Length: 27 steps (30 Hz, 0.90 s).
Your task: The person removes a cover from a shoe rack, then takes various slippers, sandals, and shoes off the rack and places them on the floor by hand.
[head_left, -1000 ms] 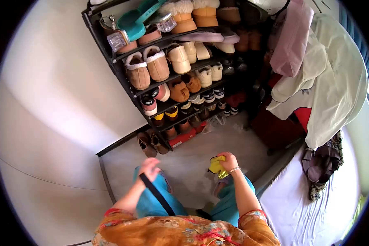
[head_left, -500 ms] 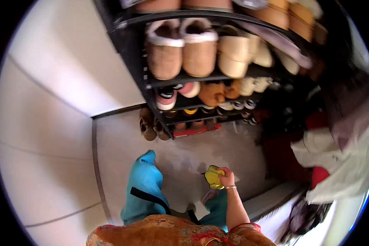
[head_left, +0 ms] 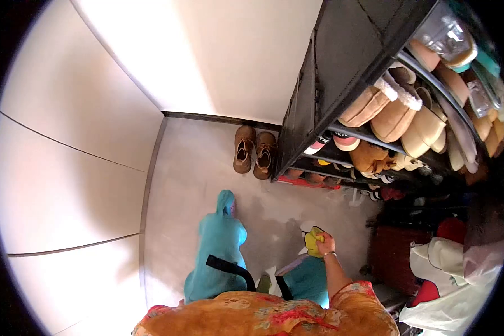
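Yellow, dark-edged, cloth-like piece [head_left: 312,243] is pinched in the right hand [head_left: 327,245] over the grey floor [head_left: 193,179]; I can't see the left hand. A loosened grip could drop it, I judge.

white wall [head_left: 246,61], brightly lit | grey floor [head_left: 187,173] | black shoe rack [head_left: 341,67] at right

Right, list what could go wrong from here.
The yellow cloth in the right hand might slip onto the floor. The brown shoes standing beside the shoe rack could trip a forward step. The fleece-trimmed slippers sit at the rack's front edge, so a bump might dislodge them.
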### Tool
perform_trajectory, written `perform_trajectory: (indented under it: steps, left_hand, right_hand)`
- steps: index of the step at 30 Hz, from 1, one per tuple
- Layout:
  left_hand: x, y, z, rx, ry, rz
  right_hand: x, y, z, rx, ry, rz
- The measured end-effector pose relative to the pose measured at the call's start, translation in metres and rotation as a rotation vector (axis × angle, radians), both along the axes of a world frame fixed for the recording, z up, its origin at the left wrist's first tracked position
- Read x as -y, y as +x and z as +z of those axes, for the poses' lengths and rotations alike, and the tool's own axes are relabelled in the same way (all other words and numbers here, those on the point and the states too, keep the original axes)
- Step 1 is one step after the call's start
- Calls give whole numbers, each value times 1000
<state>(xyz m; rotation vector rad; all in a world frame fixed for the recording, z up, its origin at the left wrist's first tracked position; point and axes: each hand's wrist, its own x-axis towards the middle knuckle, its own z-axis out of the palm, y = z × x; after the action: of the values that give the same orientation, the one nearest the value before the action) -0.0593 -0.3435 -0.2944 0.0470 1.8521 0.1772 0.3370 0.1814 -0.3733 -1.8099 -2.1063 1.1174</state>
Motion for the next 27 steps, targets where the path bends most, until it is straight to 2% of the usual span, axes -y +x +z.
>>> perform_trajectory:
  steps: [1, 4, 6, 9, 11, 15, 17, 18, 19, 20, 22, 24, 26, 27]
  left_hand:
    - [4, 0, -1, 3, 10, 0]
    - [15, -7, -3, 23, 38, -33]
    - [25, -15, -4, 43, 49, -82]
    - [38, -33, -12, 115, 48, -174]
    - [41, -52, -19, 187, 29, -258]
    - [-14, -105, -48, 240, 52, -466]
    - [-77, -134, -62, -6, 242, -491]
    - [-108, -148, -70, -470, 448, -576]
    - [-153, -142, -20, -661, 787, -434]
    - [-197, -127, 50, -641, 894, -326]
    - [-256, -98, 132, -588, 1099, -163]
    - [-295, -53, 178, -342, 1349, -136]
    - [-319, 2, 205, -135, 1466, -335]
    - [-324, 37, 215, -146, 1431, -399]
  right_hand:
    - [-2, -4, 20, 128, 21, 78]
    - [2, -23, 74, 138, 6, -6]
    - [9, -12, 76, -34, 119, -12]
    - [26, -18, 129, 15, 87, -92]
    - [42, -14, 150, -198, 235, -136]
    - [70, -23, 210, -265, 461, -84]
    - [83, -33, 228, -275, 495, -68]
    - [88, -41, 239, -273, 499, -16]
    - [95, -50, 250, -245, 506, 6]
    - [100, -58, 261, -245, 499, 61]
    - [106, -75, 269, -292, 491, 143]
    - [115, -93, 285, -273, 610, 287]
    - [122, -109, 308, -347, 621, 381]
    - [127, -115, 316, -385, 605, 405]
